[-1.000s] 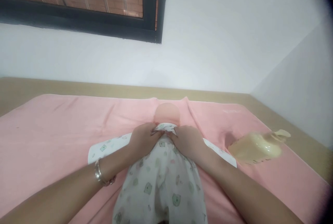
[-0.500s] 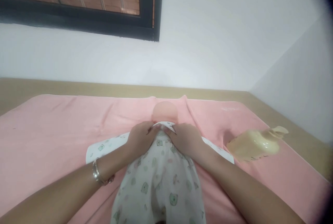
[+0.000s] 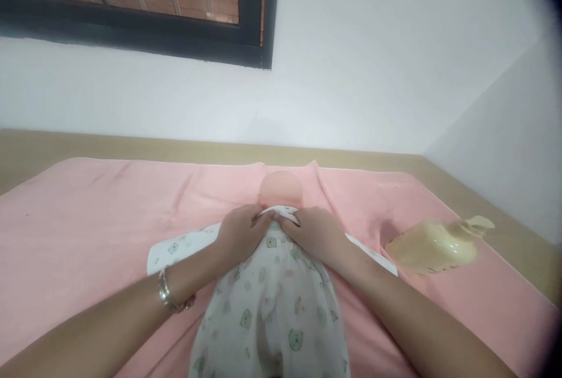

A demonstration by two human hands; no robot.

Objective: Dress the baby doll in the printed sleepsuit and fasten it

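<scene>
A white baby garment (image 3: 272, 302) printed with green bears is on what looks like a baby doll (image 3: 281, 186), lying on its back with only the smooth pinkish head showing at the far end. At the garment's neckline, my left hand (image 3: 243, 232) pinches the collar edge between thumb and fingers. Close beside it, my right hand (image 3: 318, 232) grips the other side of the same collar, the two thumbs nearly touching. Sleeves spread out to both sides under my wrists. The doll's face and neck are hidden by the cloth and hands.
A pink sheet (image 3: 100, 208) with some creases lies beneath the doll on a wood-coloured surface (image 3: 132, 145). To the right, a pale yellow pump bottle (image 3: 432, 246) lies tilted on the sheet. White walls rise behind, with a dark-framed window (image 3: 254, 27) at the upper left.
Both hands keep their hold at the collar, with a slight shift of the thumbs and fingers. The whole view has moved slightly; the bottle and sheet lie as before.
</scene>
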